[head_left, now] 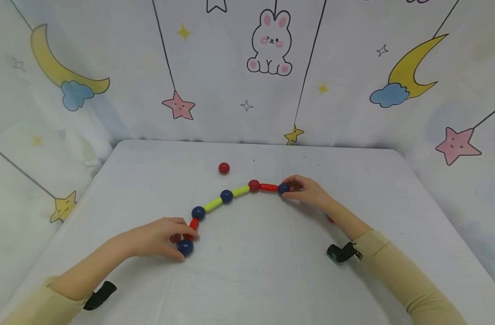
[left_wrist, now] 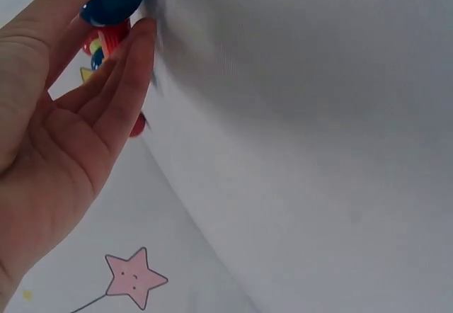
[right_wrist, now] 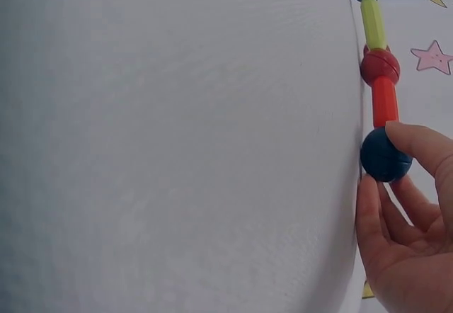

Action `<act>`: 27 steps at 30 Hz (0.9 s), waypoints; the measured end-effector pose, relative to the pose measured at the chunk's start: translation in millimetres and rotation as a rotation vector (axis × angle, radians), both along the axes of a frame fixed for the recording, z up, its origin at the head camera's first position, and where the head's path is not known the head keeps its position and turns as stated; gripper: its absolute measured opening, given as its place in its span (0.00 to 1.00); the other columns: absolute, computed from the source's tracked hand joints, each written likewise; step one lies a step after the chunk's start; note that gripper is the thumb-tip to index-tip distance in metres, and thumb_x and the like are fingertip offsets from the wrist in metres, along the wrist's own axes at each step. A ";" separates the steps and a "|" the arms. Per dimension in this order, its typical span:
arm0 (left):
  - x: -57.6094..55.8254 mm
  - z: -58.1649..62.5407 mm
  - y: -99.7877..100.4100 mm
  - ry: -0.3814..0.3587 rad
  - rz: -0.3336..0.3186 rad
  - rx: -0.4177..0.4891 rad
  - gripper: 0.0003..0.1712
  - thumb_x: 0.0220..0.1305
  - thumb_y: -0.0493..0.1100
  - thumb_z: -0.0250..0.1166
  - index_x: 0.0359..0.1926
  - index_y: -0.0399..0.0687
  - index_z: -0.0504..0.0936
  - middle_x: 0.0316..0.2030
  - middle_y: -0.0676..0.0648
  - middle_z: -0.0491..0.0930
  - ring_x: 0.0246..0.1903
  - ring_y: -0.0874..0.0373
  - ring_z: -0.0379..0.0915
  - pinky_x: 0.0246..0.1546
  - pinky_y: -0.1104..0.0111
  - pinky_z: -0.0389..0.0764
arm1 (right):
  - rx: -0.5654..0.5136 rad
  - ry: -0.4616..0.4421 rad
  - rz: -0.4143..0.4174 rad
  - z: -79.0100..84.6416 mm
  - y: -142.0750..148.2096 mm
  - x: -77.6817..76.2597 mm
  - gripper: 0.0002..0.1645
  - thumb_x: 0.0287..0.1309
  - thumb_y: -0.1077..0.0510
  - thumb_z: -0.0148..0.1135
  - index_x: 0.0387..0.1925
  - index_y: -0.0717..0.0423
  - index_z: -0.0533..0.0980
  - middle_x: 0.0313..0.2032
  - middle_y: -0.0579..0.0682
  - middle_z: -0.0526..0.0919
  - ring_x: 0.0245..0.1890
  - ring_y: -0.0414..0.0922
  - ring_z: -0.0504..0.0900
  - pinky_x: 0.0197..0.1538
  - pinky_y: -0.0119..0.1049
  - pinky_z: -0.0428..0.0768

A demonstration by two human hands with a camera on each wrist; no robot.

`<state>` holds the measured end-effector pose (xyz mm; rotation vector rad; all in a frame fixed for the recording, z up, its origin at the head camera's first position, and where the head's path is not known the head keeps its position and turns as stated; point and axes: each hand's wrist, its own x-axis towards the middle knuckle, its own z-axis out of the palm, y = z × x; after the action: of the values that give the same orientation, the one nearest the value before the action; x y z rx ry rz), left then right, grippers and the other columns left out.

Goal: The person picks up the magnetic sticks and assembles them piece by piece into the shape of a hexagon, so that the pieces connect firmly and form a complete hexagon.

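Observation:
A curved chain of balls and short rods lies across the white table. My left hand (head_left: 155, 237) grips its near-left end, thumb and fingers around a blue ball (head_left: 185, 247) and the red rod (head_left: 194, 224) beside it. A reddish ball (head_left: 175, 238) shows partly behind those fingers. From there the chain runs through a blue ball (head_left: 198, 212), a yellow-green rod (head_left: 213, 204), another blue ball (head_left: 226, 196), a second yellow-green rod (head_left: 241, 191), a red ball (head_left: 254, 185) and a red rod (head_left: 269, 187). At the right end, my right hand (head_left: 308, 192) pinches a blue ball (right_wrist: 386, 154).
A loose red ball (head_left: 224, 168) lies beyond the chain on the white table (head_left: 263, 271). Something small and red (head_left: 330, 219) peeks out under the right forearm. Black devices (head_left: 340, 253) sit at both wrists. A patterned curtain (head_left: 231, 54) hangs behind the table.

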<state>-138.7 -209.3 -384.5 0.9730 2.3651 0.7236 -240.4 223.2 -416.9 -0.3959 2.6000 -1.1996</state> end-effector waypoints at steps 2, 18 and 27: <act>2.9 -3.2 9.4 0.045 0.019 0.002 0.27 0.54 0.54 0.74 0.54 0.54 0.81 0.35 0.59 0.72 0.35 0.63 0.69 0.35 0.71 0.73 | -0.002 -0.004 -0.003 0.0 -0.5 0.5 0.29 0.59 0.51 0.68 0.59 0.57 0.73 0.49 0.55 0.79 0.50 0.50 0.74 0.52 0.45 0.70; 15.9 -12.8 66.9 0.199 0.021 0.002 0.24 0.61 0.50 0.69 0.58 0.49 0.80 0.36 0.57 0.76 0.32 0.65 0.67 0.31 0.73 0.71 | 0.006 0.008 -0.005 8.3 -5.9 6.7 0.26 0.61 0.58 0.66 0.58 0.63 0.72 0.49 0.60 0.78 0.51 0.54 0.74 0.53 0.48 0.71; 14.7 -12.7 95.6 0.275 -0.010 -0.033 0.24 0.64 0.49 0.67 0.58 0.46 0.79 0.37 0.53 0.80 0.28 0.68 0.67 0.28 0.74 0.70 | 0.002 0.008 0.002 -0.4 -0.9 0.8 0.28 0.59 0.52 0.69 0.58 0.57 0.73 0.49 0.55 0.78 0.51 0.51 0.74 0.52 0.45 0.71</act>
<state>-124.0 -113.7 -397.2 1.1311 2.5950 0.5761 -239.7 222.3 -417.3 -0.4037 2.6064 -1.1967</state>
